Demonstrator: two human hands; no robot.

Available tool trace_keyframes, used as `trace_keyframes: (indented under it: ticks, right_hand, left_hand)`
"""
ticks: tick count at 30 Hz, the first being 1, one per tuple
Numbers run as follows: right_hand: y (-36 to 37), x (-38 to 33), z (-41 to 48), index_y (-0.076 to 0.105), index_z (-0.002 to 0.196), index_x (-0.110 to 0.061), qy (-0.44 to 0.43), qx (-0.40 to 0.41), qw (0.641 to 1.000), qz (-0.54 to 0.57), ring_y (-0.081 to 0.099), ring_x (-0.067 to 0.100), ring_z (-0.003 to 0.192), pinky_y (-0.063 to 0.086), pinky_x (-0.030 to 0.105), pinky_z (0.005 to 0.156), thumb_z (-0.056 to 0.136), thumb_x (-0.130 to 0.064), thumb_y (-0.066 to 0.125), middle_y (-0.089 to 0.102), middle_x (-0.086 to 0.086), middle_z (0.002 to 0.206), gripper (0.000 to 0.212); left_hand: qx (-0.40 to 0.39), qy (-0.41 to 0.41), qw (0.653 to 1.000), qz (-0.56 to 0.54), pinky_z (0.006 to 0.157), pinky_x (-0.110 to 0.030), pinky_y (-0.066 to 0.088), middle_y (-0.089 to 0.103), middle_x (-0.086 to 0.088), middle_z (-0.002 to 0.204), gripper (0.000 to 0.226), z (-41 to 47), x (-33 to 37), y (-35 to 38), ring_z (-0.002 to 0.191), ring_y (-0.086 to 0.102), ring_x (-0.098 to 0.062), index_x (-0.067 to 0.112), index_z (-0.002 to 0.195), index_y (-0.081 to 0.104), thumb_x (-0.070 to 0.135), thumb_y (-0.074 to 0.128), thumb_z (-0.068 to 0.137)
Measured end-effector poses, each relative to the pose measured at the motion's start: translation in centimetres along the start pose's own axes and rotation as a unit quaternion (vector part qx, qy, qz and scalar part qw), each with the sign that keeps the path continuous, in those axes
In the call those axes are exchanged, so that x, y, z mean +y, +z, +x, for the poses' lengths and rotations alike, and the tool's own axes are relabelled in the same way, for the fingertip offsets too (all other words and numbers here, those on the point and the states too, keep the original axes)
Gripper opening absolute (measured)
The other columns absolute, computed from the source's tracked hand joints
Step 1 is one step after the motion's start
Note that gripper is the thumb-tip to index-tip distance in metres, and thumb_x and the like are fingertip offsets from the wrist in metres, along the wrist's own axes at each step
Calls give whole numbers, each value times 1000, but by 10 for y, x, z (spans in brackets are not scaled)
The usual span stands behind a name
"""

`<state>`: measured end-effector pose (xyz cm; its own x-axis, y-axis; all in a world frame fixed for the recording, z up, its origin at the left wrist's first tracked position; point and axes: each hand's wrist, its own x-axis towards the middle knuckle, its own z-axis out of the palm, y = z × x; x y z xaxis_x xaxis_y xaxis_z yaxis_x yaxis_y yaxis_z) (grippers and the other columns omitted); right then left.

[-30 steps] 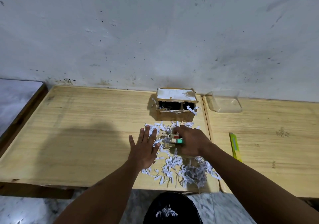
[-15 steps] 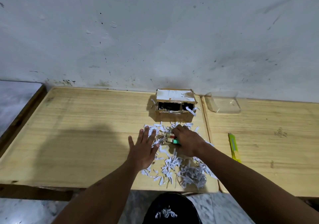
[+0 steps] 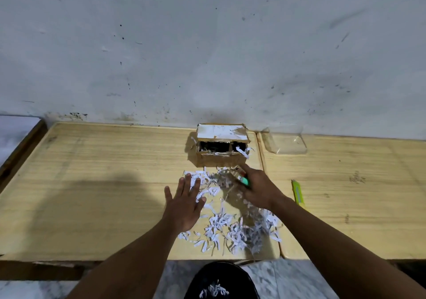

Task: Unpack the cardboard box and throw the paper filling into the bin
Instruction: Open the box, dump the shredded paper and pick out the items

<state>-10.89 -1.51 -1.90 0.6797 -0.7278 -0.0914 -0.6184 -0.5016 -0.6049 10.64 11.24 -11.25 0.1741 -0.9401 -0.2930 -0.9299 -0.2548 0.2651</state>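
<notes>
**Task items.** The cardboard box [image 3: 220, 160] is found at the back of the wooden worktop [image 3: 92, 183], close against the wall [image 3: 207, 45]. Its opening is turned toward the camera and a white label covers its top. A few paper strips hang over the lower edge of the opening. The inside is dark, and its contents cannot be told.

The paper filling [image 3: 216, 223] is spread loose on the worktop in front of the box, from near its base to the near edge. The black bin [image 3: 230, 273] is seen on the floor below that edge, with a small clump of strips lying in it.

**Hands.** The left hand [image 3: 184, 206] is laid flat at the left margin of the filling, fingers straight and spread, with the fingertips on the strips. The right hand [image 3: 260, 188] is held over the filling just in front of the box. Its fingers are curled round a small green-ended object [image 3: 245, 181]. This area is blurred, so the object cannot be identified further.

**Other items.** A second worktop [image 3: 345, 195] adjoins on the right. A clear plastic tray [image 3: 285, 144] is noted at its back, near the box. A yellow-green cutter [image 3: 298, 193] lies just beside the right wrist, not touching it.
</notes>
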Motion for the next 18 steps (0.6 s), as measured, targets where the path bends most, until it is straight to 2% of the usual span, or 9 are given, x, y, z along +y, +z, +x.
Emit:
trace_keyframes:
  ticks: [2, 4, 7, 9, 12, 15, 18]
  right_hand:
    - [-19, 10, -7, 54, 112, -24, 48, 70, 991, 103, 65, 8, 67, 54, 30, 62, 92, -18, 68, 69, -2, 85, 25]
    - [-37, 24, -13, 55, 110, -22, 93, 138, 976, 140, 62, 2, 64, 51, 21, 58, 91, -14, 69, 68, -2, 84, 25]
    - [-58, 51, -24, 58, 109, -16, 164, 190, 959, 129, 64, 14, 63, 49, 21, 52, 90, -11, 68, 69, 8, 86, 22]
    - [-68, 77, -31, 59, 105, -14, 221, 207, 951, 60, 65, 26, 66, 47, 28, 55, 87, -12, 66, 69, 12, 88, 19]
    - [-76, 116, -44, 59, 108, -13, 296, 163, 939, -62, 63, 40, 87, 45, 36, 68, 81, -14, 66, 68, 17, 99, 28]
    - [-76, 143, -56, 55, 112, -12, 359, 105, 917, -138, 62, 40, 98, 43, 37, 71, 80, -13, 62, 64, 17, 107, 33]
    - [-70, 161, -65, 49, 122, -13, 399, 109, 893, -176, 62, 39, 103, 46, 40, 76, 93, -21, 53, 60, 15, 113, 30]
  left_hand:
    - [2, 3, 1000, -1, 116, -61, -7, -31, 1, 158, 83, 2, 4, 0, 148, -23, -21, 31, 153, -17, 69, -19, 80]
    - [1, 4, 1000, -1, 116, -61, -7, -31, 0, 158, 79, 4, 8, 0, 148, -23, -20, 30, 153, -16, 66, -13, 83]
    - [10, 5, 1000, -3, 116, -62, -5, -30, 0, 158, 83, 5, 9, 3, 148, -22, -20, 30, 154, -15, 70, -16, 81]
    - [24, 8, 1000, 1, 115, -63, -3, -29, 0, 159, 82, 7, 8, 7, 149, -19, -20, 30, 154, -12, 71, -14, 83]
    - [38, 15, 999, 8, 115, -63, -1, -27, 0, 159, 78, 10, 5, 12, 149, -17, -20, 30, 155, -11, 68, -7, 86]
    - [57, 23, 998, 10, 115, -65, 2, -20, 0, 161, 76, 14, 3, 17, 150, -12, -21, 28, 156, -3, 66, -1, 90]
    - [78, 32, 996, 10, 112, -68, 10, -5, -3, 164, 74, 16, 1, 20, 151, 0, -24, 26, 157, 9, 64, 6, 93]
